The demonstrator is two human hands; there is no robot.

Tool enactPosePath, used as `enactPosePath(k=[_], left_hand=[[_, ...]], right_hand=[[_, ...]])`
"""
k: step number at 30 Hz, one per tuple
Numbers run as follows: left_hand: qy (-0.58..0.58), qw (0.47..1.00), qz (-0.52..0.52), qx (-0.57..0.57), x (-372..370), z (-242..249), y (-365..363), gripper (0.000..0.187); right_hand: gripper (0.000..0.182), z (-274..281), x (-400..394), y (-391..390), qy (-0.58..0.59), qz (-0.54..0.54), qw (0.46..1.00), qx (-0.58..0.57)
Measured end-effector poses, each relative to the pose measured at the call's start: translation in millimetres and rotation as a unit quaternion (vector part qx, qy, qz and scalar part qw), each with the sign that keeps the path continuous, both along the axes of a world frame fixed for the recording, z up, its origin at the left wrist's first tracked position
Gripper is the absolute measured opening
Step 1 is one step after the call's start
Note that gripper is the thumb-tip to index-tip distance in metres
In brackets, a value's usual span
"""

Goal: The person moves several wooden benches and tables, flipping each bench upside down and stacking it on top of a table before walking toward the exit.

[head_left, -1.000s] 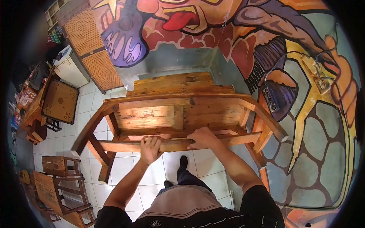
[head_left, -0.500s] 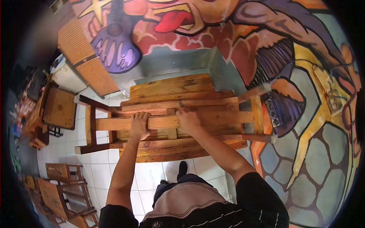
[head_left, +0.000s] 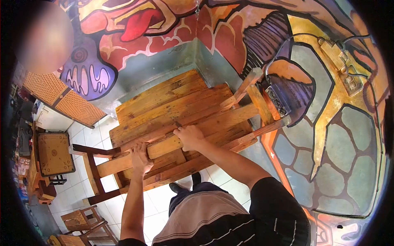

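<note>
A wooden bench (head_left: 166, 147) lies upturned across a plank-topped wooden table (head_left: 164, 98), its legs sticking out at both ends. My left hand (head_left: 140, 158) is closed over the bench's long middle bar, fingers hooked across the far edge. Farther right along that same bar, my right hand (head_left: 189, 137) grips with its thumb side toward the table's far part; some of its fingertips are hidden. The bench slants in view, right end farther from me than the left.
A painted wall (head_left: 156, 57) rises behind the table and on the right. A power strip (head_left: 277, 100) with cables hangs by the bench's right end. At left stand a carrom-like board (head_left: 54, 153), a woven panel (head_left: 45, 88) and a wooden stool (head_left: 76, 220). White tiles (head_left: 154, 205) cover the floor.
My view has turned, so bench and table now slant up to the right. The bench sits nearer me on the table, with more tabletop showing behind it. Both hands keep their grip.
</note>
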State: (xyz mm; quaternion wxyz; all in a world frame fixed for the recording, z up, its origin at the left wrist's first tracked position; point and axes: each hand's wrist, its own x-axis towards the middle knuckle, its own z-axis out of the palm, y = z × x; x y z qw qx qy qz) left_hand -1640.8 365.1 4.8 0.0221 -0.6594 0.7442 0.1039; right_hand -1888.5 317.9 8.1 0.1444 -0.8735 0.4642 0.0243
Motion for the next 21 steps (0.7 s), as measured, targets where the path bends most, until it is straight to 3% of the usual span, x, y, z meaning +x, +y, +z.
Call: enactPosePath(k=[4, 7, 9, 12, 19, 21], left_hand=[[0.047, 0.998, 0.013, 0.042, -10.5, 11.6, 3.2, 0.069], [0.03, 0.999, -0.01, -0.029, -11.5, -5.3, 11.4, 0.062], [0.008, 0.999, -0.006, -0.032, -15.4, -5.6, 18.8, 0.06], [0.085, 0.994, -0.026, -0.055, -21.9, -7.2, 25.0, 0.062], [0.099, 0.988, -0.05, -0.105, -21.0, -8.1, 33.0, 0.064], [0.1, 0.989, -0.039, -0.106, -22.6, -5.8, 33.1, 0.063]], right_hand=[[0.063, 4.0, -9.8, 5.9, -0.005, 0.0, 1.0, 0.005], [0.063, 2.6, -20.0, 11.6, -0.051, 0.016, 0.998, -0.018], [0.067, 21.3, -24.3, 20.0, -0.008, -0.007, 1.0, 0.012], [0.079, 19.2, -32.4, 21.4, 0.041, -0.011, 0.997, 0.057], [0.078, 19.4, -32.8, 26.1, 0.025, -0.021, 0.998, 0.06], [0.077, 21.1, -31.9, 32.7, 0.023, -0.079, 0.994, 0.07]])
